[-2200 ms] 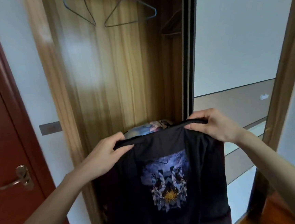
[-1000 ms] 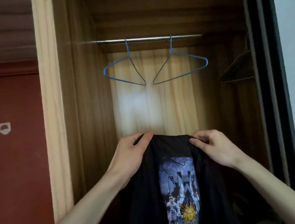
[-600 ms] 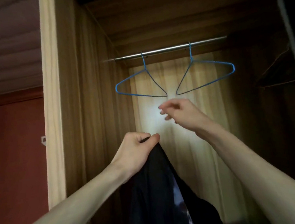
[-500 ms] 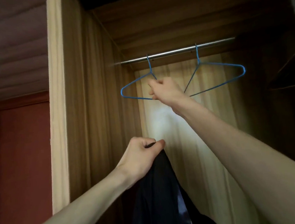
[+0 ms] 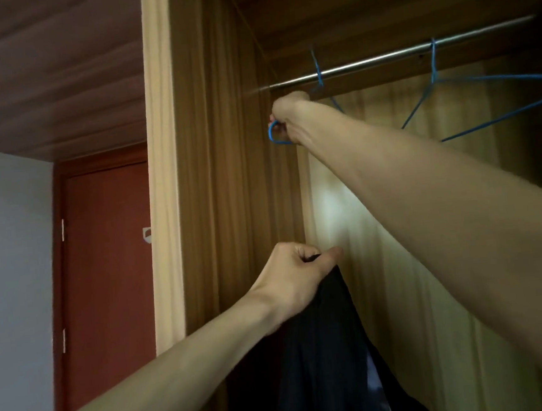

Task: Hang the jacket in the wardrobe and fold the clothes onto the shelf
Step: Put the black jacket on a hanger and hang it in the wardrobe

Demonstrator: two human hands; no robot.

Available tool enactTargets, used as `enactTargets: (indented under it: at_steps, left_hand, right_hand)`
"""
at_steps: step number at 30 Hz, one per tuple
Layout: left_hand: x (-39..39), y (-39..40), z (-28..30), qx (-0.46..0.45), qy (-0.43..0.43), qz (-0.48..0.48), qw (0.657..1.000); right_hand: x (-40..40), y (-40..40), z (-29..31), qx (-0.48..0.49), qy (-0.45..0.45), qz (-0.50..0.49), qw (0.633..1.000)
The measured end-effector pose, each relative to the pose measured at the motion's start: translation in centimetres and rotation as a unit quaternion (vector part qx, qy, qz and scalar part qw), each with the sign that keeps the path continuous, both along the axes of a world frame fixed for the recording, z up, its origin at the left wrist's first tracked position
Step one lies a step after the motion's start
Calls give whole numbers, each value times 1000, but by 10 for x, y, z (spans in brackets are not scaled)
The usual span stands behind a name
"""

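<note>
- Gripping the left blue hanger (image 5: 277, 135) on the rail (image 5: 381, 59), the right hand (image 5: 290, 118) has left the jacket (image 5: 324, 348).
- Left hand (image 5: 297, 280) alone pinches its bunched collar below.
- Likely next: unhooking the hanger.

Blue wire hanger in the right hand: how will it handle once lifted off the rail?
The blue wire hanger looks thin, so probably light and slightly springy. Its hook is over the rail, so it likely swings when the right hand pulls. The wire may slip in the fingers.
</note>
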State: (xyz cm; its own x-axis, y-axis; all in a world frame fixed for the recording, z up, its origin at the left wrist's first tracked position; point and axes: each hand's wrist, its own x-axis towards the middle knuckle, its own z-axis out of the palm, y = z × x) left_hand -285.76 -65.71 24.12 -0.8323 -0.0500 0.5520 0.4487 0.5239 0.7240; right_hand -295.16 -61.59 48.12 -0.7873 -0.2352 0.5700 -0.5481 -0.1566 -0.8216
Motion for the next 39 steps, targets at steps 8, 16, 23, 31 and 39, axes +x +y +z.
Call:
enactTargets:
  at_steps: [8, 16, 23, 31, 39]
  left_hand:
    - [1, 8, -20, 41, -54, 5, 998]
    - [9, 23, -40, 12, -80, 28, 996]
    - [28, 27, -61, 5, -117, 22, 993]
    - [59, 23, -82, 86, -93, 46, 991]
    - [88, 14, -97, 91, -106, -23, 990]
  right_hand:
    - [16, 30, -63, -133, 63, -98, 984]
    - [34, 115, -188, -98, 46, 3, 994]
    - [78, 197, -237, -102, 17, -12, 995]
    - [162, 265, -313, -9, -79, 97, 992]
    - [248, 307, -363, 148, -186, 11, 971]
